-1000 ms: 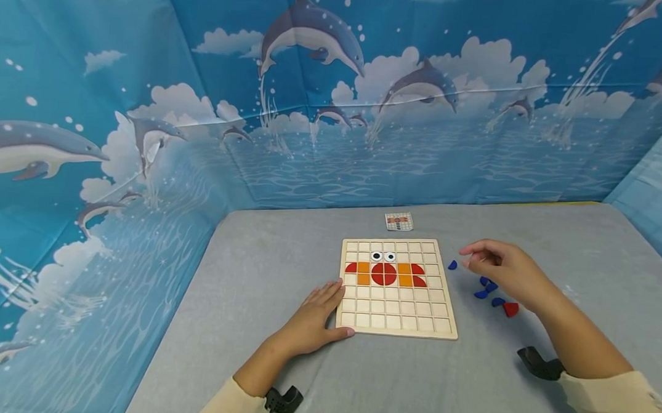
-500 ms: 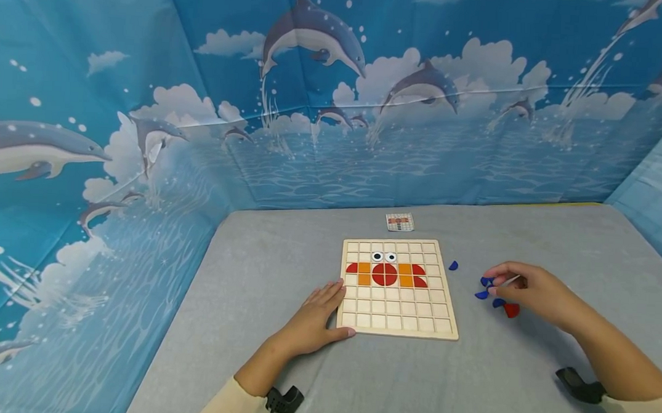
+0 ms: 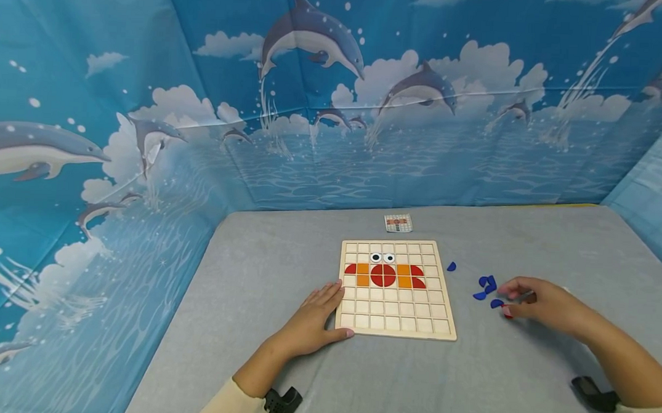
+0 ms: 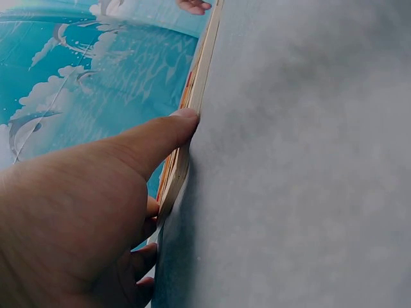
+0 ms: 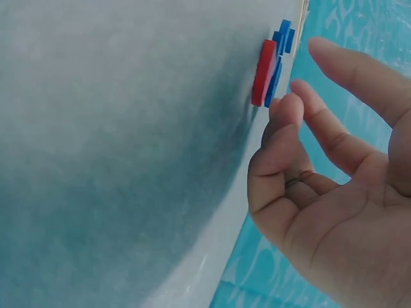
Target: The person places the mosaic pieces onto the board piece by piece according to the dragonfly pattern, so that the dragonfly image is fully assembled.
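Note:
The wooden grid board holds orange squares, red quarter pieces and two eye pieces. My left hand rests at its lower left corner, fingers spread along the edge; in the left wrist view the thumb of the left hand lies on the rim. Over the red piece hovers my right hand, which partly hides it. In the right wrist view the red piece stands beside blue pieces, and the right hand has thumb and forefinger apart with nothing between them.
Several blue pieces lie right of the board, with one blue piece nearer its edge. A small picture card lies behind the board. Dolphin-print cloth stands behind the grey table.
My right hand has come down and to the right, from above the blue pieces to the red piece. The left hand stays at the board.

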`<state>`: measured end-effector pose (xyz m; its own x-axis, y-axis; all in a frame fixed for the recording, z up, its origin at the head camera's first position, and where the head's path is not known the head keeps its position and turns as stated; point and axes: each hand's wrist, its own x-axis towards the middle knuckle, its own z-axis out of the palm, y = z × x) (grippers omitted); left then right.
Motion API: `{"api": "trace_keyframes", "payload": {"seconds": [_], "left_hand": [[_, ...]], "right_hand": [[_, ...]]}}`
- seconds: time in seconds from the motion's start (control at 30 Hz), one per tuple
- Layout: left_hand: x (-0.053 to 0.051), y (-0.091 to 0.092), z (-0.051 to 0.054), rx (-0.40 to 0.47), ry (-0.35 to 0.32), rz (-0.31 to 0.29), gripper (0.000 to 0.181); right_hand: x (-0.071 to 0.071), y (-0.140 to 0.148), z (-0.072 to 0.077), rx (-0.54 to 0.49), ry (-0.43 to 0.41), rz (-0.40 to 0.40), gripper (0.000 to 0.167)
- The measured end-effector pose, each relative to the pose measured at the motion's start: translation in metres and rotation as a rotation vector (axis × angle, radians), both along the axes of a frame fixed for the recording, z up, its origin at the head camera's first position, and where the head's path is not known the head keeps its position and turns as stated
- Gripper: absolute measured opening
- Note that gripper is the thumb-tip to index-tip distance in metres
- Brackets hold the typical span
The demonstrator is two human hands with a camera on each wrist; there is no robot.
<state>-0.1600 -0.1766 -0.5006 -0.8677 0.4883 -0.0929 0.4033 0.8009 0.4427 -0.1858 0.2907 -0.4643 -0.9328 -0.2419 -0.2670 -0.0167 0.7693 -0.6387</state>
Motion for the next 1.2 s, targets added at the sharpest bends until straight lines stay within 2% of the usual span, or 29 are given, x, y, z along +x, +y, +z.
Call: {"api": "trace_keyframes", "payload": {"seconds": [0.27,0.67,0.97,1.2], "left_hand": [[0.0006,0.0002,0.0002,0.005,-0.01,0.006,0.091],[0.0021,0.0006,0.0026,0.014,-0.019,0.005,0.092],[0.0015,0.0001,0.0017,0.01,-0.023,0.004,0.092],[0.001,-0.0002,0.0011,0.008,-0.022,0.006,0.092]], "right_hand": [[-0.0005,0.0001,-0.0068,0.026,-0.033,-0.021,0.038],[0.0065,0.0021,-0.0082,0.027,0.034,0.027,0.027],[0.0041,0.0052,-0.0109,0.043,0.029,0.0,0.022],[0.003,0.0038,-0.0074,0.009,0.022,-0.027,0.016]]}}
